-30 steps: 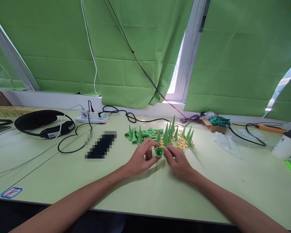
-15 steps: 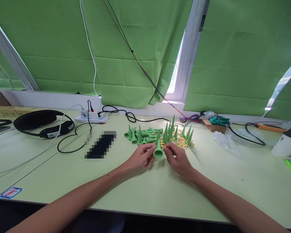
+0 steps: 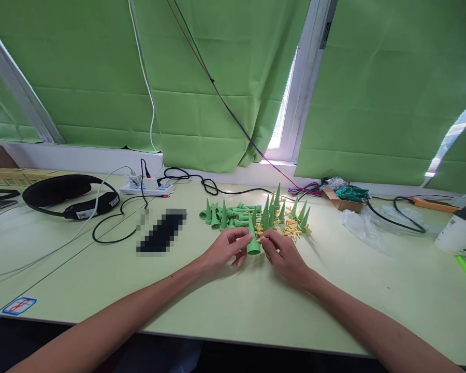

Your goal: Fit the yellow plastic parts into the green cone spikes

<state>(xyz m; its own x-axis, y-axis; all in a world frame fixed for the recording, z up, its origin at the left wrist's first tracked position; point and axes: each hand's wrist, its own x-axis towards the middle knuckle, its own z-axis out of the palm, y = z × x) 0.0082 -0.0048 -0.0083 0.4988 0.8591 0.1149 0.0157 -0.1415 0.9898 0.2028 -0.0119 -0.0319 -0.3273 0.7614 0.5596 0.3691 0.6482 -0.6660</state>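
My left hand (image 3: 230,247) is closed on a green plastic watering spike (image 3: 253,245), a hollow cone that stands nearly upright with its point up and its wide end low. From the other side, the pinched fingers of my right hand (image 3: 282,252) hold a small beige plastic piece (image 3: 261,239) against the spike's side; its exact shape is mostly hidden. Just beyond the hands, several green spikes (image 3: 277,199) stand point up. More green spikes (image 3: 241,217) lie in a pile to the left. Small beige pieces (image 3: 291,228) are heaped among the standing ones.
A pixelated dark object (image 3: 163,230) lies left of my hands. Farther left are a black headset (image 3: 72,197) and a white power strip (image 3: 147,187) with cables. At right sit a small cardboard box (image 3: 344,201), clear plastic bags (image 3: 361,228) and a white cup (image 3: 460,230).
The held spike has tipped from its open end facing me to nearly upright. My right fingers have come in closer, with the beige piece now at its side.
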